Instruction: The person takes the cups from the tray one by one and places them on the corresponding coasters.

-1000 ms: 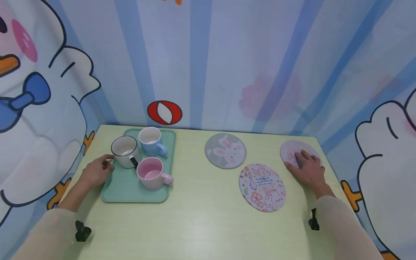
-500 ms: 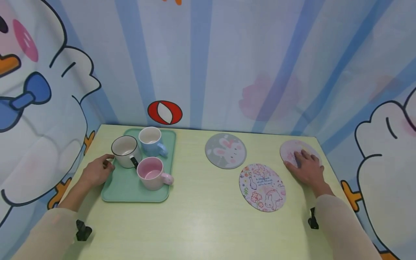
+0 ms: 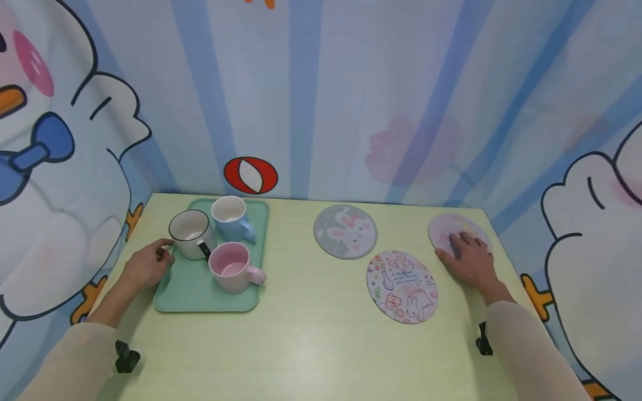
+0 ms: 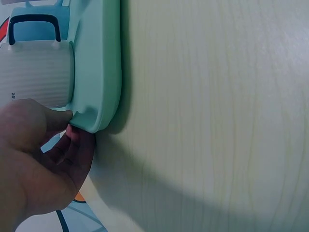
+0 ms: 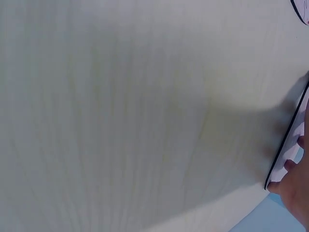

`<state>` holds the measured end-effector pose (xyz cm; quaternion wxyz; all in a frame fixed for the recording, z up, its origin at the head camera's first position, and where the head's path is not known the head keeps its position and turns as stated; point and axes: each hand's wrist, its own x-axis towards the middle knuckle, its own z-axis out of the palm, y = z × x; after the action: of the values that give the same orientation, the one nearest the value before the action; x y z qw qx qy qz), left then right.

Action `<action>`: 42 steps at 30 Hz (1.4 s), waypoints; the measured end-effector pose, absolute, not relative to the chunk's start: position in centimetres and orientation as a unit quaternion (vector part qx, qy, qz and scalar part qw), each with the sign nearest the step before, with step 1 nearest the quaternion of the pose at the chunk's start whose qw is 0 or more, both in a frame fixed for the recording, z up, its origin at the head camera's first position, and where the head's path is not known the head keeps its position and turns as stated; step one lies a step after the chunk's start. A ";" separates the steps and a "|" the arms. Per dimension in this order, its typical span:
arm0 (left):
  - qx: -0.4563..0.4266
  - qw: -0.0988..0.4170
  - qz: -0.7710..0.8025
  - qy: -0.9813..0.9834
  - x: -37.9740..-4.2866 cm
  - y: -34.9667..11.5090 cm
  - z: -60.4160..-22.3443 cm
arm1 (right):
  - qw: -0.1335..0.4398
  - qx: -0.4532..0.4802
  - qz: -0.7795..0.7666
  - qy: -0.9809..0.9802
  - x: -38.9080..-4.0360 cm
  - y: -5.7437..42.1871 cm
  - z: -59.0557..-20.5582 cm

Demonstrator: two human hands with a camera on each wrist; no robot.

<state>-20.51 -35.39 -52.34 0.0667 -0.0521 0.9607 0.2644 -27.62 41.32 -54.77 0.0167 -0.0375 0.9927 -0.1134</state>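
Note:
My left hand point(image 3: 148, 264) is at the left edge of a green tray point(image 3: 188, 295). In the left wrist view the thumb lies over the tray's rim point(image 4: 112, 96) and the fingers curl against its outer side, pinching it. On the tray stand a white mug point(image 3: 191, 245) with a black rim and handle, a blue mug point(image 3: 228, 223) and a pink mug point(image 3: 230, 281). At the far right my right hand point(image 3: 471, 260) rests with spread fingers on a round pale pink coaster point(image 3: 441, 228), covering part of it. The right wrist view catches only the fingers at that coaster's edge point(image 5: 285, 154).
A grey round coaster point(image 3: 328, 242) with a rabbit print lies mid-table. Nearer and to its right lies a floral rabbit coaster point(image 3: 401, 287). A blue striped curtain point(image 3: 341, 100) with cartoon prints hangs behind and beside the pale wooden table point(image 3: 311, 345).

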 end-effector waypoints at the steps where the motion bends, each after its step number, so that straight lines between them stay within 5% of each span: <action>1: -0.053 0.067 0.263 0.961 -20.5 -35.4 -52.3 | 0.013 -0.041 -0.113 0.993 -27.5 41.2 -54.8; 9: -0.047 0.060 0.259 0.963 -20.4 -35.8 -51.9 | -0.033 -0.106 -0.136 0.985 -27.2 39.2 -54.7; 24: -0.039 0.058 0.254 0.965 -20.6 -35.7 -52.4 | -0.031 -0.165 -0.142 0.976 -24.4 31.3 -54.6; 42: -0.045 0.064 0.252 0.965 -20.6 -35.5 -52.7 | -0.017 -0.170 -0.080 0.982 -18.5 28.0 -55.2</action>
<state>-20.58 -35.47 -52.73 0.0639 -0.0451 0.9646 0.2517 -18.54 28.01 -55.21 -0.0174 -0.1699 0.9820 -0.0803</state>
